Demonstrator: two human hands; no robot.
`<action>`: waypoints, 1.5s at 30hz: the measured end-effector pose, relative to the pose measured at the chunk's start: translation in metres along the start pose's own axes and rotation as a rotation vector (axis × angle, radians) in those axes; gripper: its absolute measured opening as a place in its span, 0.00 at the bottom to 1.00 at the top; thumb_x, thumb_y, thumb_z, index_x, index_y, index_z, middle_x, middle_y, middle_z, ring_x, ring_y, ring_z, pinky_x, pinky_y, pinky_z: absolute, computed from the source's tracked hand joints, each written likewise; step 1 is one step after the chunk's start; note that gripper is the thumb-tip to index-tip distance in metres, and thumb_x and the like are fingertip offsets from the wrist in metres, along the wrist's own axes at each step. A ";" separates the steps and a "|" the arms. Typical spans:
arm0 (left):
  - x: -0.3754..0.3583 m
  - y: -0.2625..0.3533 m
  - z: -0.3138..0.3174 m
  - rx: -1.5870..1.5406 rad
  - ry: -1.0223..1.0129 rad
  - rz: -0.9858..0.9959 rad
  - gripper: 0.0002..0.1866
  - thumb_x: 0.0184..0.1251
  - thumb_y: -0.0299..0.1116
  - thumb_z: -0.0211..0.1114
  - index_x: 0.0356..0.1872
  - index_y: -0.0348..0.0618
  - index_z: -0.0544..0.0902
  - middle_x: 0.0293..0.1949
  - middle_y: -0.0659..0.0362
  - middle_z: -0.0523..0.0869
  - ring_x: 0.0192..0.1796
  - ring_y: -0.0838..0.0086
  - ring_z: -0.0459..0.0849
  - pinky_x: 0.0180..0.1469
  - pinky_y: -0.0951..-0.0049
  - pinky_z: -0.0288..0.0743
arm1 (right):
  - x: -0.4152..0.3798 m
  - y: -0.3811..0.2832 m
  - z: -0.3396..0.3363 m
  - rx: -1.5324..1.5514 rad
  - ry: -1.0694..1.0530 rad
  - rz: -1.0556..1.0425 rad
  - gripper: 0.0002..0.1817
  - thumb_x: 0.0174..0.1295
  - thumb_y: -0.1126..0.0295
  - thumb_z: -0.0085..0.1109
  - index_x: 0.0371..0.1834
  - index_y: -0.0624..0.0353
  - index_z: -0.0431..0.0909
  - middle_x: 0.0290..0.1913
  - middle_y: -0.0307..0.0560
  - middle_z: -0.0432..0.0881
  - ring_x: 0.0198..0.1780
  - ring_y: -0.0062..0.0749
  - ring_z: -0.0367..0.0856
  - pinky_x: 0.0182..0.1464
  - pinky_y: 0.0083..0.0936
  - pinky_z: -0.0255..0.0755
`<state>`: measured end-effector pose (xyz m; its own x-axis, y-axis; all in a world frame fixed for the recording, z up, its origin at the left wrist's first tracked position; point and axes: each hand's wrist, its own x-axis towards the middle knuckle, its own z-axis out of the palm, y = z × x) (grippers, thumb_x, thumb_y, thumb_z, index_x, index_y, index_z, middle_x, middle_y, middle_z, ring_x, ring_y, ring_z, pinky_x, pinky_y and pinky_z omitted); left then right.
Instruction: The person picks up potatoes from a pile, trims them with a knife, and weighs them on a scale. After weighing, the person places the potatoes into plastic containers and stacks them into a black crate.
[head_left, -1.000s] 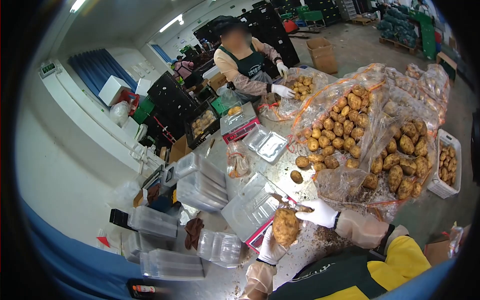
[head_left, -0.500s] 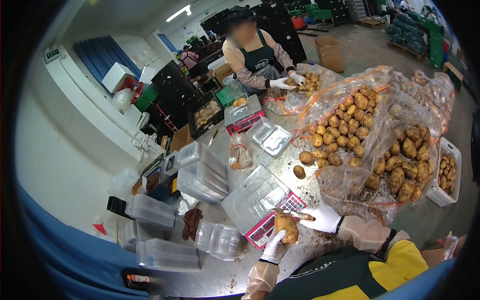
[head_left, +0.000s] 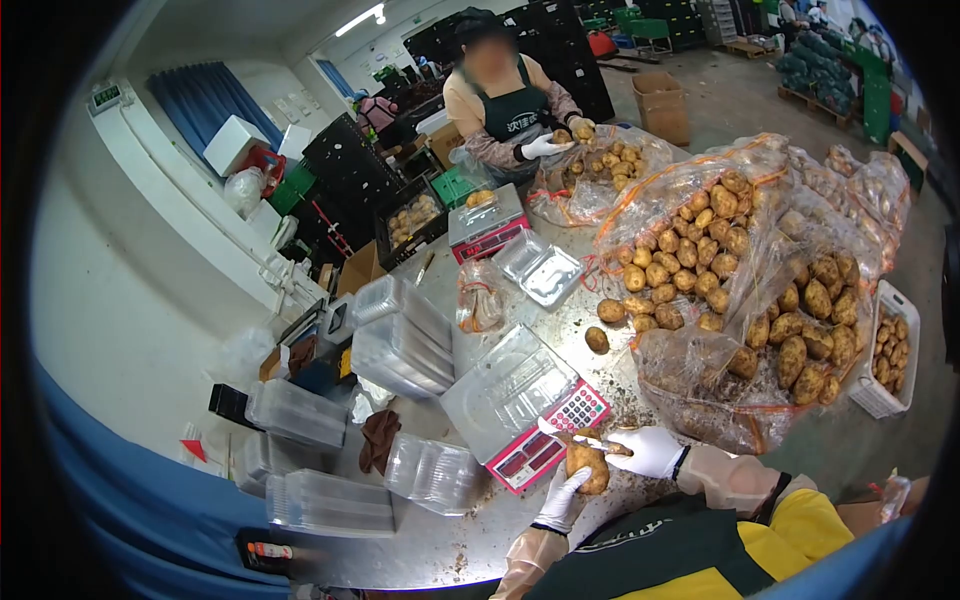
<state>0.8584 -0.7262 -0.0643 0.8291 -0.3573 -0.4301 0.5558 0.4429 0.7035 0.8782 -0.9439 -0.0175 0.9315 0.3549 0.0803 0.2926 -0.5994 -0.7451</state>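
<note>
My left hand (head_left: 564,497), white-gloved, is closed around a large brown potato (head_left: 588,472) in front of the pink scale (head_left: 526,462). In my right hand (head_left: 648,453), also gloved, is a small knife (head_left: 592,442) with a brownish handle; its blade lies across the top of the potato. Whether the blade cuts in cannot be made out. An open clear plastic box (head_left: 515,375) rests on the scale's plate. To the right, beyond my hands, potatoes (head_left: 690,260) fill large open plastic bags (head_left: 700,375), and a single potato (head_left: 597,340) lies on the table.
Stacked clear boxes (head_left: 400,340) and a brown cloth (head_left: 379,440) stand left of the scale. Across the metal table (head_left: 440,555), a co-worker (head_left: 505,110) holds potatoes beside a second scale (head_left: 487,222). A white basket of potatoes (head_left: 885,390) is at the right.
The potato and my hands have shifted slightly right and down, and the knife blade now shows above the potato. The co-worker's hands have lifted potatoes from the bag.
</note>
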 end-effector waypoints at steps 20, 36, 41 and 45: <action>0.001 0.003 0.006 0.091 0.116 0.076 0.35 0.60 0.25 0.69 0.67 0.39 0.61 0.57 0.54 0.76 0.59 0.66 0.77 0.60 0.63 0.75 | -0.006 -0.001 0.002 -0.065 -0.008 0.030 0.17 0.61 0.50 0.55 0.45 0.48 0.79 0.29 0.52 0.83 0.32 0.52 0.82 0.34 0.44 0.75; 0.000 0.007 0.006 0.304 0.210 0.063 0.43 0.51 0.29 0.78 0.67 0.38 0.62 0.57 0.54 0.76 0.57 0.68 0.78 0.56 0.65 0.77 | -0.008 -0.017 -0.001 -0.220 -0.274 0.075 0.19 0.63 0.48 0.52 0.44 0.49 0.79 0.32 0.52 0.83 0.32 0.50 0.83 0.36 0.43 0.76; 0.007 0.001 0.003 0.412 0.189 0.186 0.42 0.51 0.27 0.77 0.67 0.37 0.62 0.57 0.54 0.76 0.56 0.69 0.79 0.52 0.68 0.80 | 0.009 -0.003 -0.016 -0.170 -0.126 0.180 0.17 0.63 0.50 0.53 0.42 0.51 0.77 0.32 0.53 0.83 0.33 0.52 0.83 0.36 0.45 0.75; 0.008 0.006 0.008 0.421 0.131 0.208 0.43 0.50 0.25 0.77 0.66 0.36 0.61 0.57 0.53 0.76 0.57 0.70 0.78 0.54 0.69 0.79 | -0.001 -0.018 -0.003 -0.236 -0.258 0.076 0.16 0.64 0.50 0.51 0.40 0.50 0.78 0.32 0.52 0.83 0.32 0.50 0.83 0.34 0.44 0.75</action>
<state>0.8677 -0.7328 -0.0591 0.9357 -0.1783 -0.3043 0.3267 0.1129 0.9384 0.8729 -0.9353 -0.0024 0.8761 0.4541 -0.1621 0.2941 -0.7696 -0.5668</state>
